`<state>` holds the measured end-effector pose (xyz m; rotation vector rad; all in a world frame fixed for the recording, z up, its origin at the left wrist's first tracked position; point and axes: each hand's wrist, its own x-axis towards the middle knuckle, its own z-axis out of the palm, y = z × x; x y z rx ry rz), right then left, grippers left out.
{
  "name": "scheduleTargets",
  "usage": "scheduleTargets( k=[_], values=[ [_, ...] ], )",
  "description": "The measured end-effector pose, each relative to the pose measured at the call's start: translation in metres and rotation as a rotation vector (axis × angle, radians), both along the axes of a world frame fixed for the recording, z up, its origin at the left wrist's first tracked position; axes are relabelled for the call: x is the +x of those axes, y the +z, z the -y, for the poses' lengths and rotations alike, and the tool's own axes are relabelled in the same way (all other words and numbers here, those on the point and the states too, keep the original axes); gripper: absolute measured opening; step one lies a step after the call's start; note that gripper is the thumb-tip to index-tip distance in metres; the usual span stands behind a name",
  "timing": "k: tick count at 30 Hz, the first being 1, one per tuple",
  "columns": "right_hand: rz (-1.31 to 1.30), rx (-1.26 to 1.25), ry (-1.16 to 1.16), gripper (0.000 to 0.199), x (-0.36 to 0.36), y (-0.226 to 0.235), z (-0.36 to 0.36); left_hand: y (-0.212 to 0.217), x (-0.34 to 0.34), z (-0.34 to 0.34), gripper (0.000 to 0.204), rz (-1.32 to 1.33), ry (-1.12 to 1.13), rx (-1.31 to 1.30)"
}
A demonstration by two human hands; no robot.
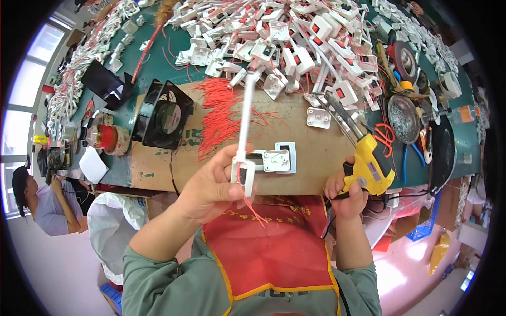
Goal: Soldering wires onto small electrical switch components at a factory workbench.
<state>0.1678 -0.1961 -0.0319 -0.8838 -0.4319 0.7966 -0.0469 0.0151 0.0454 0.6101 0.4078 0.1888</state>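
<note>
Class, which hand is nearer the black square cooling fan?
Left: the left hand, holding a white plastic piece, is below and right of the fan; the right hand, gripping a yellow gun-shaped tool, farther right.

A small-parts assembly workshop is indicated: white parts are heaped on a green bench, red wires are laid in a bunch, and a yellow tool is held. A fan is set on a brown board, a red apron is worn and another person is seen near the windows.
</note>
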Motion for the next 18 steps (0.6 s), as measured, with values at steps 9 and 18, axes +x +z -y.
scheduleTargets(
  k=[9, 18],
  values=[
    [0.066, -0.046, -0.081, 0.067, -0.006, 0.001, 0.001, -0.020, 0.007, -0.013, 0.052, -0.351, 0.016, 0.694],
    [0.012, 0.020, -0.050, 0.061, 0.000, 0.001, 0.003, -0.021, 0.033, -0.029, 0.038, -0.369, -0.158, 1.743]
  ],
)
